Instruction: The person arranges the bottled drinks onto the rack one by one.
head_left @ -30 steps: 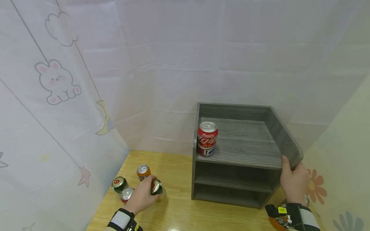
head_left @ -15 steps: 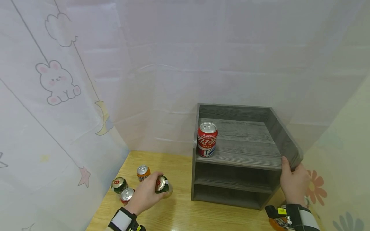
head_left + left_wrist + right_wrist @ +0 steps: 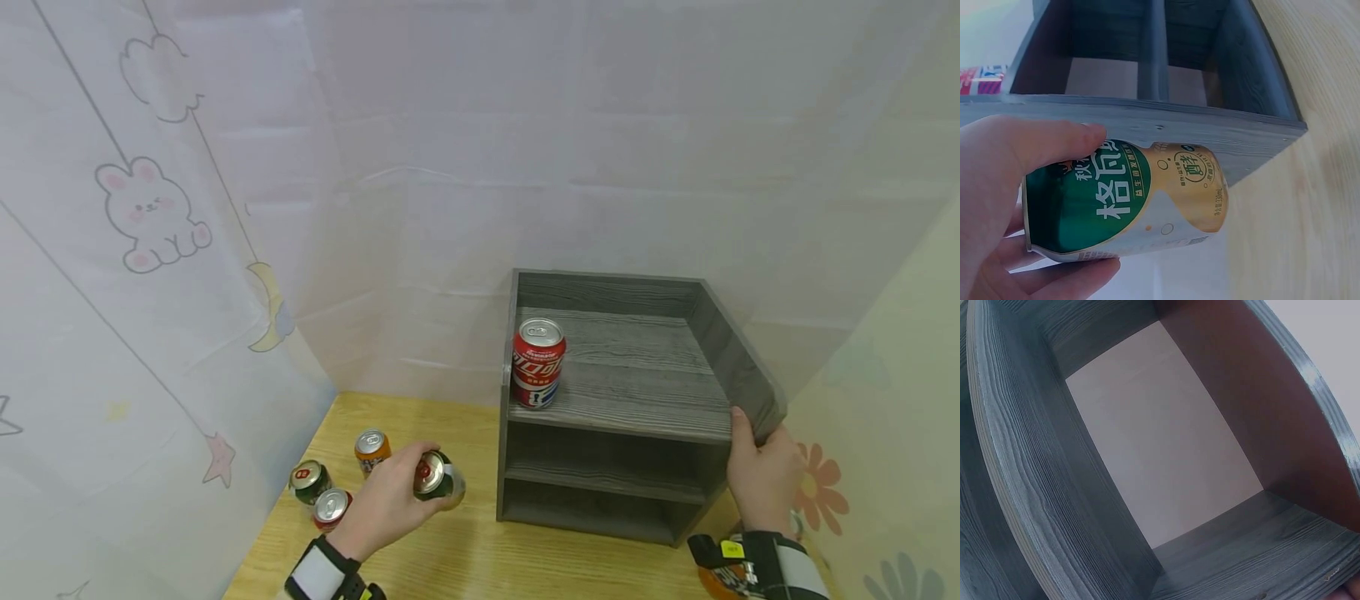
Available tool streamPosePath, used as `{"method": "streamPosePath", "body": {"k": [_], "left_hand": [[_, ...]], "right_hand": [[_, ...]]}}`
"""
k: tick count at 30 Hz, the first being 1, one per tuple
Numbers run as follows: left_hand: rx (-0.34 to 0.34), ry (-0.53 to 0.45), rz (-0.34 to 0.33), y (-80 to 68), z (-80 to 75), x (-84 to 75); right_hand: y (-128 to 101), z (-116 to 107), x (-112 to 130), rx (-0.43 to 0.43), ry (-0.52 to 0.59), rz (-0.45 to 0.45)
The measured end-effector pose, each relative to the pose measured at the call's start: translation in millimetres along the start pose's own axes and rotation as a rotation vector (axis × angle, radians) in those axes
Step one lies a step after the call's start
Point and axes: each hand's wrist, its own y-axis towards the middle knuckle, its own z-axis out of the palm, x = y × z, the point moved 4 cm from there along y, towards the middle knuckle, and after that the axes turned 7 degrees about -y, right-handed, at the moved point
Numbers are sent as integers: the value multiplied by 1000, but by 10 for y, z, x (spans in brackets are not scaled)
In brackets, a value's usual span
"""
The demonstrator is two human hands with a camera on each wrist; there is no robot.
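Note:
My left hand (image 3: 390,504) grips a green and gold drink can (image 3: 1129,203), thumb on one side and fingers round the other. In the head view the can leans, its lid toward my palm and its base toward the grey wooden shelf (image 3: 630,367). The left wrist view has it close in front of the shelf's side panel. With my right hand (image 3: 765,479) I hold the shelf's right front corner, thumb on the upper board's edge. A red cola can (image 3: 537,367) stands upright at the left of the shelf's top level.
Left of my left hand, a green can (image 3: 309,481), a red can (image 3: 332,507) and an orange can (image 3: 372,450) stand on the wooden table (image 3: 420,417). Another orange can (image 3: 722,581) is partly hidden by my right wrist. A printed curtain (image 3: 420,250) hangs behind.
My left hand has moved right with the green and gold can, away from the other cans and toward the shelf. The can leans more now. My right hand stays on the shelf.

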Motion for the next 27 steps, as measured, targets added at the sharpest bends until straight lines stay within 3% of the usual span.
{"method": "streamPosePath", "body": {"k": [13,27], "left_hand": [[-20,-19,96,8,-68,-314],[-55,-33,223,36,-76,-608]], "right_hand": [[21,22,-26,10,-24,22],[22,31,-55,-3,-11,-11]]}}
